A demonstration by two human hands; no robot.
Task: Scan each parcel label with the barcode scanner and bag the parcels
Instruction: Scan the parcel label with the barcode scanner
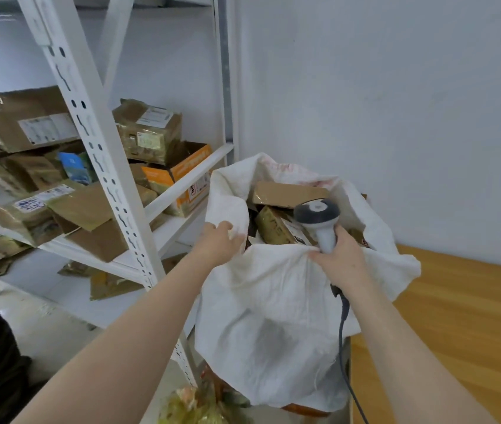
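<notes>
head view: your left hand (220, 240) is curled over the left rim of the white woven bag (273, 316), fingers pinching the cloth and holding the mouth open; your right hand (339, 258) grips the handle of the barcode scanner (319, 218), its grey head upright and just above the bag's mouth; the near rim of the bag is bunched against that same hand, at the thumb; the scanner's dark cable (342, 332) hangs from under your wrist and runs down across the front of the bag; inside the bag lie several brown parcels (285, 194), a flat cardboard one at the back and taped ones nearer the scanner, some with labels showing; the bag stands between a white metal shelf rack (182, 185) on your left and a wooden table (457, 316) on your right, with a pale wall (395, 102) behind; on the rack's shelves sit more boxes (148, 133), brown and taped, with one orange carton among them; some lean on each other, and their labels are too blurred to read.
</notes>
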